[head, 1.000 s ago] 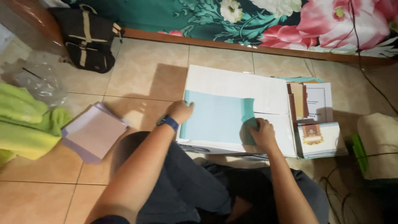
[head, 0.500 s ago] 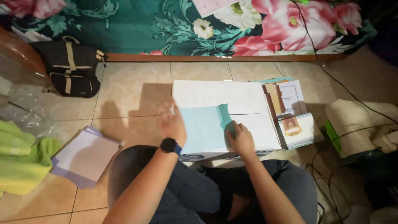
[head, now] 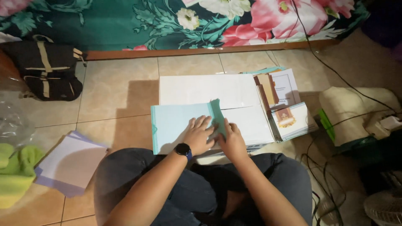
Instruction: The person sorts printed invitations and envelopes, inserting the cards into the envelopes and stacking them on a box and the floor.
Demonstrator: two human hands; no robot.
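Both hands pressed flat, nothing gripped: left hand (head: 199, 134) on pale blue sheet (head: 176, 125), right hand (head: 231, 140) at its folded edge (head: 217, 117); sheet laid crosswise, directly ahead, atop white board (head: 209, 90)

Two hands, the left hand (head: 199, 136) and the right hand (head: 231, 140), pressed one pale blue sheet (head: 178, 124). There were one white board (head: 205, 90), one black bag (head: 44, 71), one lilac paper stack (head: 69, 165), and perhaps two printed card piles (head: 289, 117), dimly lit.
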